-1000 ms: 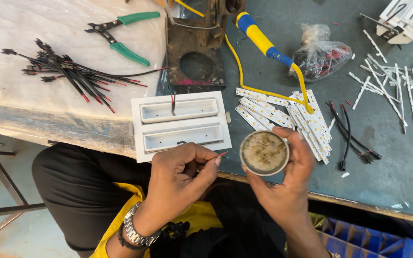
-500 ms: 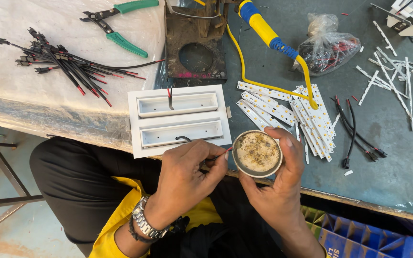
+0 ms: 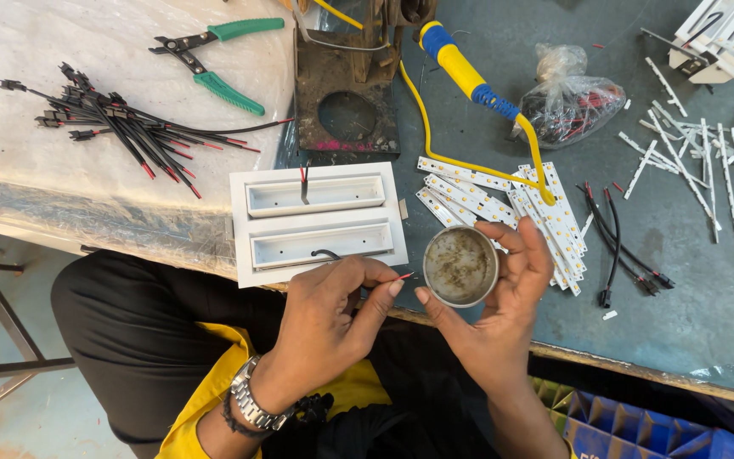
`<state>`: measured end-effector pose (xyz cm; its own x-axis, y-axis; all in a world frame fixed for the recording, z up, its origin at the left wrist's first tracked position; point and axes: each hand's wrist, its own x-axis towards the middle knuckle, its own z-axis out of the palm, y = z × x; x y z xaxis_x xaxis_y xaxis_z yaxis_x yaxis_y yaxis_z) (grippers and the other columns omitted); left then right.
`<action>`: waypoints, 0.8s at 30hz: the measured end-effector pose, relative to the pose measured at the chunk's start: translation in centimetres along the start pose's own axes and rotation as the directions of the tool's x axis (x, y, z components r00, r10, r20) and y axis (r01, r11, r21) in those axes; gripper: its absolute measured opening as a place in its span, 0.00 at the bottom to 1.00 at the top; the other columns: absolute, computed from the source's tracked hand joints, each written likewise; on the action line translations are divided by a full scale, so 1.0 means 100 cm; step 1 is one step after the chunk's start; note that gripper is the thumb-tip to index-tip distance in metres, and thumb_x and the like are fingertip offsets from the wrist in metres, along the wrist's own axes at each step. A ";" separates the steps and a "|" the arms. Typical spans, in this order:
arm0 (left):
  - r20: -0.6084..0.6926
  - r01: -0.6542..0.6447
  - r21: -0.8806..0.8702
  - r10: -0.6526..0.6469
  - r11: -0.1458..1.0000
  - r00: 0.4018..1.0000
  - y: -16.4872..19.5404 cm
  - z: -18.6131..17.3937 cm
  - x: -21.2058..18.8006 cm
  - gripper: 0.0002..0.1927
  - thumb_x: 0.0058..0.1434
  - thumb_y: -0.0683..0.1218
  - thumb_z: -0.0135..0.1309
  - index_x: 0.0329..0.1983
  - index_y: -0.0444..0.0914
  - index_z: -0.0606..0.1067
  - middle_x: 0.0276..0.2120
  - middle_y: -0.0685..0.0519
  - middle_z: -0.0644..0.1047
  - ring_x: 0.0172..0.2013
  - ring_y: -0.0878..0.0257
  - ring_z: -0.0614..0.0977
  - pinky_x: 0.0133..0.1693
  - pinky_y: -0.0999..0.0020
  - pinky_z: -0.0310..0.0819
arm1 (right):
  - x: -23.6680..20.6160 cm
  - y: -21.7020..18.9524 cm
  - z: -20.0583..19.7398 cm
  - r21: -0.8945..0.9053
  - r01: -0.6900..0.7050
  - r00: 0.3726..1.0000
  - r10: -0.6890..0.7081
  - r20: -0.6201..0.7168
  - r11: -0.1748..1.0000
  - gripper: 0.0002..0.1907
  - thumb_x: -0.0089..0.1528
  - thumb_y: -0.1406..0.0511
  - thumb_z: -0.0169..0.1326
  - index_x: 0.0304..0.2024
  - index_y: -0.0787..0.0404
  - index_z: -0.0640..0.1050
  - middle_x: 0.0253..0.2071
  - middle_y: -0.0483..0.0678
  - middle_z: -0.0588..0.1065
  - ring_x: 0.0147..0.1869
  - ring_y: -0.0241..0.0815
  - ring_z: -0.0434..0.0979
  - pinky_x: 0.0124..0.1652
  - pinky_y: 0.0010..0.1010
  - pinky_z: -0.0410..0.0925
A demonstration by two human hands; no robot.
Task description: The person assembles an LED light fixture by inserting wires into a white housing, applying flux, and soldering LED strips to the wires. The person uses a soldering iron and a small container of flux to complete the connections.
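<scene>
My right hand [image 3: 490, 319] cups a small round metal tin [image 3: 460, 266] of brownish paste over the bench's front edge. My left hand [image 3: 329, 319] pinches a thin red wire end [image 3: 403, 276], its tip just left of the tin's rim. A black wire [image 3: 326, 253] runs from under my left fingers into the lower slot of a white two-slot light housing [image 3: 317, 221]. A red and black wire pair sticks up in the upper slot.
Several white LED strips [image 3: 545, 212] lie right of the housing. A yellow and blue soldering iron [image 3: 462, 72] rests by a rusty stand [image 3: 347, 102]. Bundled black wires [image 3: 121, 127] and green-handled pliers [image 3: 218, 55] lie at left. Loose wires [image 3: 618, 246] and a plastic bag [image 3: 575, 98] lie right.
My left hand has drawn the red wire tip back from the paste to just outside the tin's rim. The tin has stayed in my right hand.
</scene>
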<state>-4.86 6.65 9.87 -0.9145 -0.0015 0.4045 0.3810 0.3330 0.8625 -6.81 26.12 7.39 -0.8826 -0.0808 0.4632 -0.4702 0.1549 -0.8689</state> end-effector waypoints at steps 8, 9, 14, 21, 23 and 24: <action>-0.002 -0.037 -0.009 0.037 0.999 0.999 -0.002 0.000 -0.001 0.05 0.63 0.41 0.60 0.37 0.35 0.77 0.26 0.51 0.81 0.23 0.64 0.81 0.25 0.72 0.71 | 0.000 0.000 0.005 0.115 -0.037 0.999 0.034 0.034 0.993 0.57 0.54 0.76 0.68 0.76 0.54 0.48 0.67 0.55 0.62 0.65 0.43 0.72 0.59 0.33 0.74; -0.003 -0.043 -0.010 0.043 0.999 0.999 -0.002 0.000 -0.001 0.05 0.63 0.41 0.60 0.37 0.35 0.77 0.27 0.51 0.82 0.24 0.64 0.83 0.26 0.72 0.72 | -0.001 0.000 0.005 0.137 -0.039 0.999 0.034 0.039 0.990 0.57 0.54 0.76 0.68 0.76 0.54 0.48 0.67 0.54 0.63 0.65 0.43 0.72 0.59 0.33 0.74; -0.005 -0.053 -0.018 0.053 0.998 0.999 -0.002 0.001 0.000 0.05 0.63 0.41 0.60 0.37 0.34 0.76 0.29 0.50 0.83 0.27 0.61 0.85 0.30 0.70 0.76 | -0.002 -0.001 0.005 0.177 -0.054 0.998 0.046 0.050 0.983 0.57 0.54 0.75 0.68 0.76 0.54 0.48 0.67 0.54 0.63 0.65 0.43 0.72 0.60 0.33 0.74; -0.003 -0.042 -0.032 0.042 0.999 0.999 -0.003 0.000 0.000 0.05 0.63 0.41 0.60 0.37 0.33 0.76 0.30 0.49 0.83 0.29 0.60 0.86 0.30 0.70 0.77 | -0.004 -0.001 0.005 0.214 -0.054 0.998 0.046 0.042 0.975 0.57 0.54 0.76 0.68 0.76 0.53 0.48 0.67 0.54 0.63 0.65 0.43 0.73 0.61 0.34 0.73; -0.005 -0.040 -0.032 0.040 0.999 0.999 -0.002 0.001 -0.001 0.05 0.63 0.41 0.60 0.37 0.33 0.77 0.30 0.48 0.83 0.29 0.60 0.86 0.30 0.70 0.78 | -0.005 -0.001 0.004 0.210 -0.058 0.998 0.052 0.036 0.976 0.57 0.54 0.77 0.67 0.76 0.54 0.48 0.67 0.54 0.63 0.65 0.43 0.73 0.61 0.34 0.73; -0.007 -0.040 -0.031 0.040 0.999 0.999 -0.002 0.001 -0.001 0.05 0.63 0.41 0.60 0.37 0.33 0.76 0.30 0.48 0.83 0.29 0.59 0.86 0.30 0.70 0.78 | -0.005 -0.001 0.004 0.209 -0.061 0.998 0.055 0.032 0.976 0.57 0.54 0.78 0.67 0.76 0.54 0.48 0.67 0.54 0.63 0.66 0.43 0.73 0.61 0.34 0.73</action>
<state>-4.86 6.69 9.64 -0.8978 0.0053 0.4403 0.4210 0.3039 0.8547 -6.31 25.74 7.21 -0.9068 -0.1041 0.4086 -0.4055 -0.0499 -0.9127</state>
